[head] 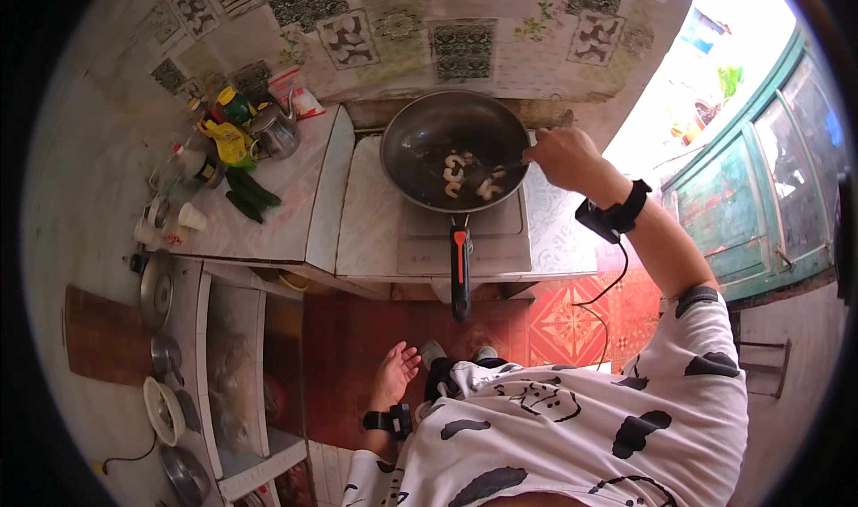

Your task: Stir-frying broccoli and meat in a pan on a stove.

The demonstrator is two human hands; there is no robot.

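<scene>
A dark wok (429,128) with a black and orange handle sits on a flat cooktop (415,249). Several pale, curled pieces that look like shrimp (454,174) lie in it, some near the middle and some to the right. My right hand (566,158) is at the wok's right rim, closed around the end of a dark utensil, seemingly a spatula (499,170), which reaches down into the wok; its blade is hard to make out. My left hand (397,373) hangs low by my body, left of the wok's handle, fingers apart and holding nothing.
Left on the counter stand a metal kettle (275,132), a yellow bag (229,144), a bottle (198,165), green cucumbers (248,195) and a white cup (192,216). Pans and a brown board (107,336) are at the far left. A green window frame (730,199) is at right.
</scene>
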